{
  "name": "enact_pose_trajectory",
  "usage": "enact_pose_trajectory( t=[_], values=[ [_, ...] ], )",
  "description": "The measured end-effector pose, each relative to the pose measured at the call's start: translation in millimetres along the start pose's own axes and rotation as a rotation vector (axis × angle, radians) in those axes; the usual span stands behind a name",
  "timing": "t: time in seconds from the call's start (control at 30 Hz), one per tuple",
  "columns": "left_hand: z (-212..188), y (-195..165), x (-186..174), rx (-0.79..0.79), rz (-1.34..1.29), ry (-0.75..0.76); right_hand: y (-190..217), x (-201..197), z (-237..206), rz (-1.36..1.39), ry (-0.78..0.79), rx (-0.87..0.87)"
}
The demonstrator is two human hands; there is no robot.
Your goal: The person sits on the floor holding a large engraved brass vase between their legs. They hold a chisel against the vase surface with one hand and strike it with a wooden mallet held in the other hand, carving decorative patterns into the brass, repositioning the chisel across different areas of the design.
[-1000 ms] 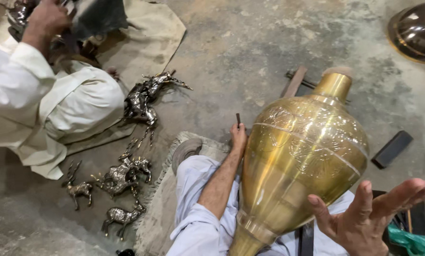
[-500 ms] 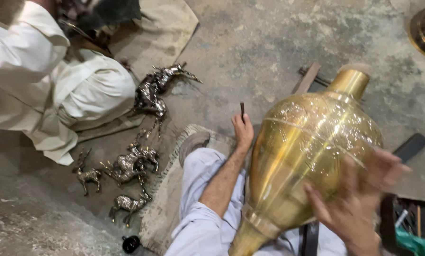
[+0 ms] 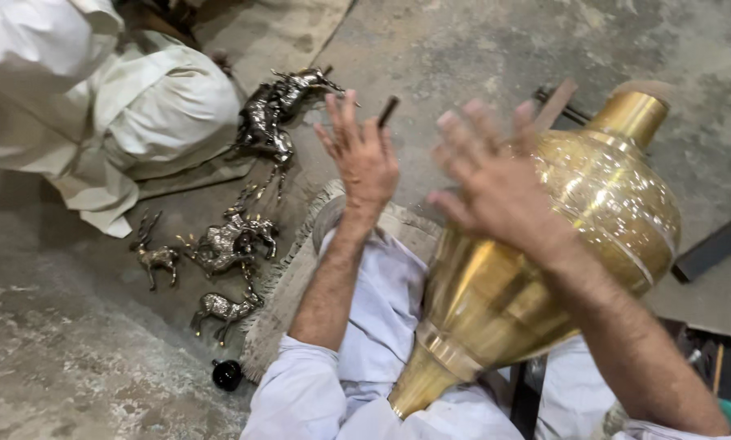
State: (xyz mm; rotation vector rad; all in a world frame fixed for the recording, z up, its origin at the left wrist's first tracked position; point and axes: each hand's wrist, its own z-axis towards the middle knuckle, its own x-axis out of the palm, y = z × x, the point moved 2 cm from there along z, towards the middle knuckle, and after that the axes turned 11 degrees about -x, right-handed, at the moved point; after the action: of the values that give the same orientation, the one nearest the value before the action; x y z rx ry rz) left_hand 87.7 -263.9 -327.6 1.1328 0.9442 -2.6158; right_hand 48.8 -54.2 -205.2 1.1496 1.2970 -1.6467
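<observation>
Left hand (image 3: 364, 155) raised, fingers spread, a thin dark tool (image 3: 387, 111) pinched between two of them. Right hand (image 3: 496, 183) blurred, open and splayed, hovering over the shoulder of the big brass vase (image 3: 544, 261); contact impossible to tell. Vase tilted across the lap, narrow base low, neck toward the upper right. Risky: nothing clamped on it, so a roll off the legs onto concrete looks possible. Tight on the left, with metal deer figurines (image 3: 219, 244) beside the mat and a seated person in white (image 3: 96, 106) beyond. Open floor (image 3: 479, 41) ahead.
</observation>
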Motion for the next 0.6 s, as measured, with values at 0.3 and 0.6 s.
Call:
enact_pose_trajectory(
  t=[0.3, 0.6],
  values=[
    [3, 10, -33, 0.046, 0.01, -0.011, -68, -1, -35, -0.479, 0.184, 0.186],
    [-32, -30, 23, 0.017, -0.073, 0.206, -74, 9, -156, 0.543, -0.247, 0.701]
  ],
)
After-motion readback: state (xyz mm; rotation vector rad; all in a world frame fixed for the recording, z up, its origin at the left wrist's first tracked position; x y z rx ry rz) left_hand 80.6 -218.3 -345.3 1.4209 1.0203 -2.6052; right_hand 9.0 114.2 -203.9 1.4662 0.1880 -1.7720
